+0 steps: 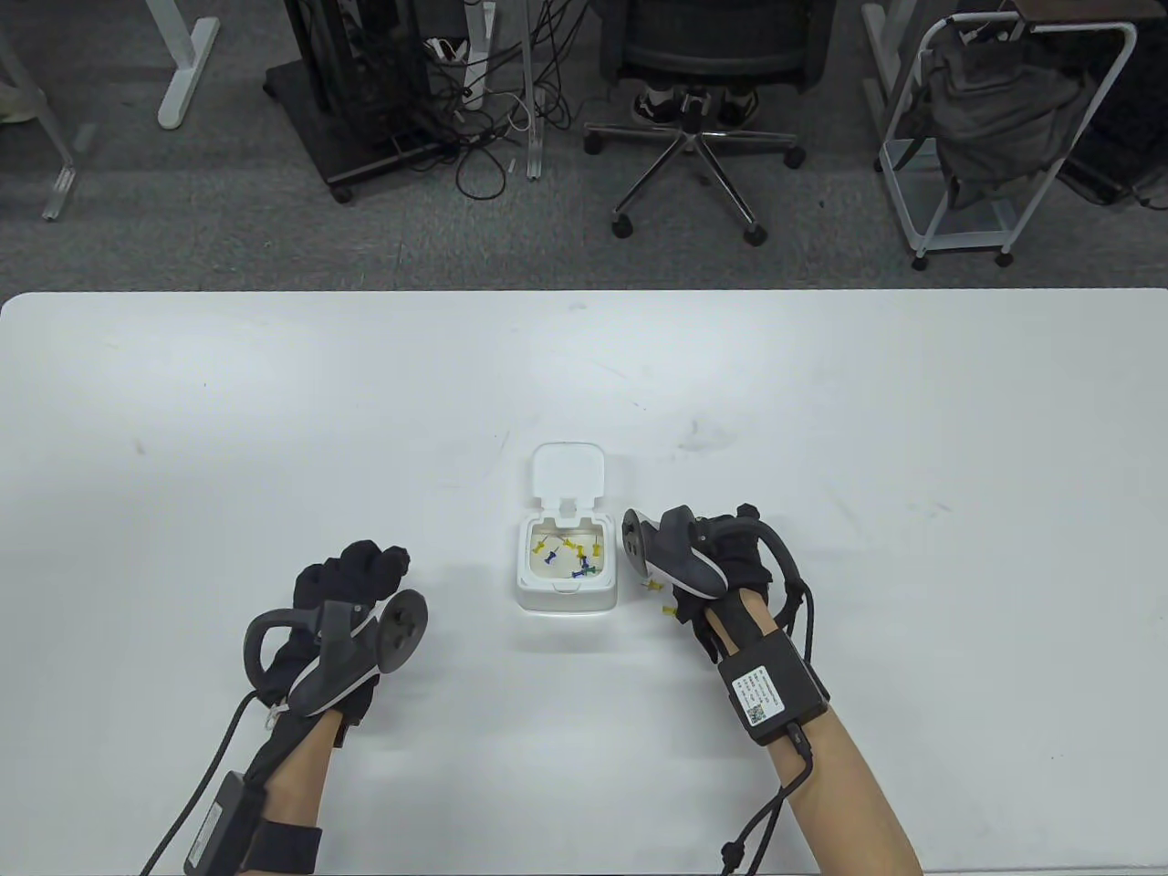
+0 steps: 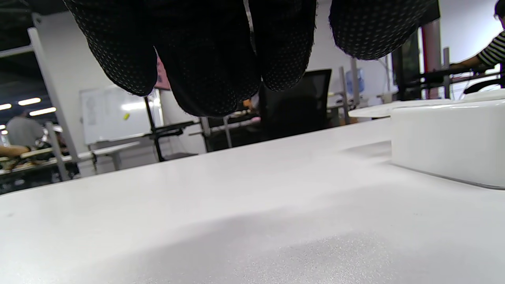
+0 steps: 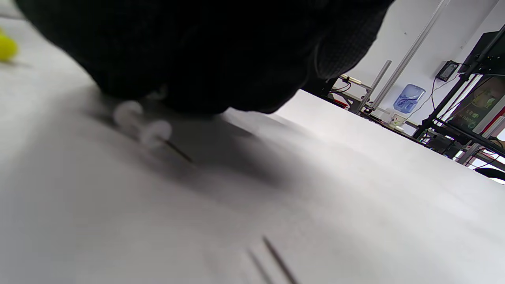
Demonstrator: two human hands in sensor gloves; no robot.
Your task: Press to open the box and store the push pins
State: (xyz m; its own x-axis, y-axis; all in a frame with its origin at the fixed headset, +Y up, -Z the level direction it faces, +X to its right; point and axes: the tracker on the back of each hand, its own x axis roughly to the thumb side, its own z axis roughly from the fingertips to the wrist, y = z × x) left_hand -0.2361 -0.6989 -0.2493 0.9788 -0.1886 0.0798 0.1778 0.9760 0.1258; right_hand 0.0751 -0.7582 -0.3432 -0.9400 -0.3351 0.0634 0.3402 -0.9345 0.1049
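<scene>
The white box (image 1: pixel 566 570) stands open in the middle of the table, its lid (image 1: pixel 568 472) tipped back. Several yellow and blue push pins (image 1: pixel 573 555) lie inside. My right hand (image 1: pixel 703 557) is palm-down just right of the box, over loose pins. Two yellow pins (image 1: pixel 669 610) show by its near edge. In the right wrist view the fingers (image 3: pixel 221 79) press down at the head of a white push pin (image 3: pixel 144 128) lying flat on the table; whether they pinch it is hidden. My left hand (image 1: pixel 356 584) rests left of the box, fingers (image 2: pixel 205 71) loosely curled and holding nothing.
The box's side (image 2: pixel 446 138) shows at the right of the left wrist view. A yellow pin (image 3: pixel 6 47) lies at the left edge of the right wrist view. An office chair (image 1: pixel 698 119) and a rack stand beyond the table's far edge.
</scene>
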